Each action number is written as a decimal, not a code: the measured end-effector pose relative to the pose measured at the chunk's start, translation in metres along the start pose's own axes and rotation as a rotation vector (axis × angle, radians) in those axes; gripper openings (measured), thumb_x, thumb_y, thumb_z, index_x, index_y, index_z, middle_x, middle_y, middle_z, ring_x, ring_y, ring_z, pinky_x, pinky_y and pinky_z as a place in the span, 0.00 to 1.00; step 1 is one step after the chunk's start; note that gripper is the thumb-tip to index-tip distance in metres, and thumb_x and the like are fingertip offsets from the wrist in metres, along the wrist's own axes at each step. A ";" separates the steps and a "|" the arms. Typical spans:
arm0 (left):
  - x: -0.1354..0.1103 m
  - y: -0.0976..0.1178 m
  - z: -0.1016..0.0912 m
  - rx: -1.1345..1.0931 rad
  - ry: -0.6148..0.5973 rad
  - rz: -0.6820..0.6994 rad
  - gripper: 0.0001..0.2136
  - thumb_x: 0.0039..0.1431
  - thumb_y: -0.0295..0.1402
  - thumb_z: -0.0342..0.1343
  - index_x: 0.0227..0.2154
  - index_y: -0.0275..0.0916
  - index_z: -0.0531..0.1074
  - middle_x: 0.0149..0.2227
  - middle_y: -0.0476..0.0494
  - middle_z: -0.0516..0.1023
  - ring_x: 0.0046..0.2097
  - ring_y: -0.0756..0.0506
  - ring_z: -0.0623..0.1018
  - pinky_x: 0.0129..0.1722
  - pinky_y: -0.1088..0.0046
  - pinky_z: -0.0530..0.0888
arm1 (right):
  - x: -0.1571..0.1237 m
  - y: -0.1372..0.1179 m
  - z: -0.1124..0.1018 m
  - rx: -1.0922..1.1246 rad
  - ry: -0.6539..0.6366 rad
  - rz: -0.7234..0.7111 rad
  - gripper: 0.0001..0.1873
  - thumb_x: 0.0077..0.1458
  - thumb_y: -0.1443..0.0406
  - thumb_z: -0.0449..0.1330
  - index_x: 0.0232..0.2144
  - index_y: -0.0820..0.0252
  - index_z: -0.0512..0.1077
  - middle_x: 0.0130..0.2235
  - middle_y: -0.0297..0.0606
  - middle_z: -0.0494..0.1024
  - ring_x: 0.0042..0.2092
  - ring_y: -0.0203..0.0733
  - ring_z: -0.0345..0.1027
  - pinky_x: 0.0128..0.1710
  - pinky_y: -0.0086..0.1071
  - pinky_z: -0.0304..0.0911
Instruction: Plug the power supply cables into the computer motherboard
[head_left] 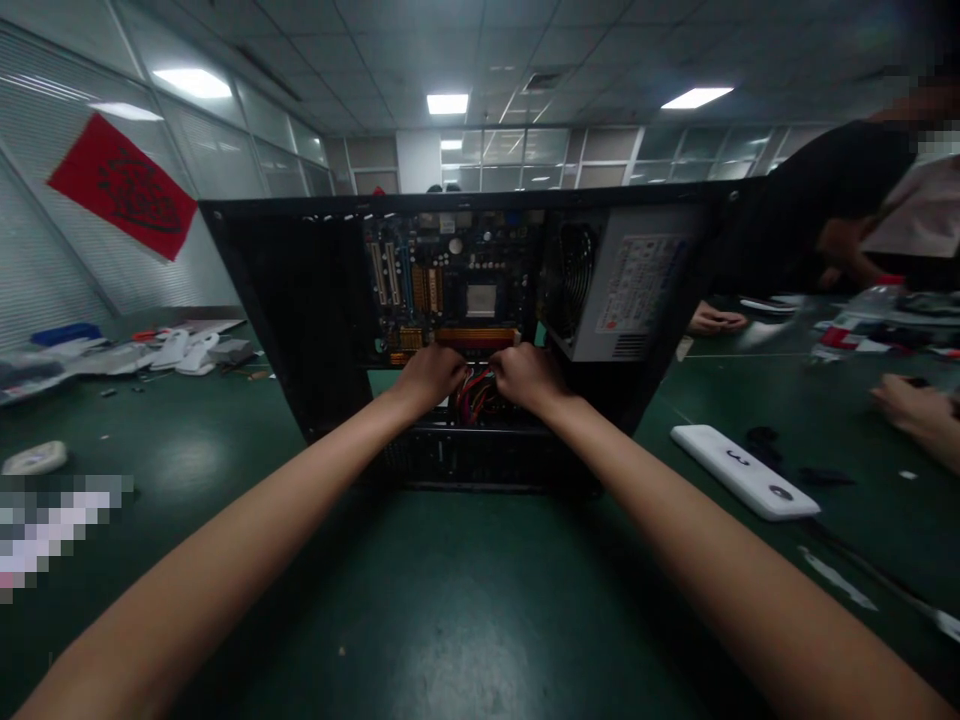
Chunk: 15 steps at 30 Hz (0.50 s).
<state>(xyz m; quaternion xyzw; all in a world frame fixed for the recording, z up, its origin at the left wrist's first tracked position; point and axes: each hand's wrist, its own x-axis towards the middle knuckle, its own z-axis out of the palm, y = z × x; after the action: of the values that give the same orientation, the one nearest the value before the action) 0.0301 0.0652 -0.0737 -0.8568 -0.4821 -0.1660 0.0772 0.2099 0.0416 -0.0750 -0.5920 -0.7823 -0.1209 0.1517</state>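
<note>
A black computer case (274,300) stands in front of me with its side off. Inside are a motherboard (457,255) and a grey power supply (637,280) with a fan. My left hand (433,378) reaches in below the motherboard, fingers closed on the upper part of a bundle of red, orange and dark cables (474,395). Close beside it, my right hand (527,375) is also closed at these cables, in a pinch. Fingertips and cable ends are partly hidden. Orange memory slots (480,338) lie just above both hands.
On the green table (465,590), a white device marked 3 (742,470) with a cord lies right. Papers and white parts (187,350) lie left. A bottle (859,315) stands at right, near another person's hand (919,410). A person in black (825,190) leans in behind.
</note>
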 end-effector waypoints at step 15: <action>-0.026 0.005 -0.013 -0.084 0.037 -0.059 0.14 0.66 0.32 0.46 0.50 0.40 0.73 0.46 0.38 0.81 0.48 0.38 0.80 0.47 0.63 0.74 | -0.024 -0.001 -0.010 0.234 -0.163 -0.036 0.15 0.65 0.64 0.52 0.47 0.55 0.78 0.44 0.43 0.81 0.46 0.46 0.76 0.42 0.32 0.64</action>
<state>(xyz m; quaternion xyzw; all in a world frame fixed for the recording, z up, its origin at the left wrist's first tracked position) 0.0193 0.0373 -0.0705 -0.8414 -0.4984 -0.2039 0.0451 0.2157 0.0160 -0.0748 -0.5638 -0.8113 0.0171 0.1536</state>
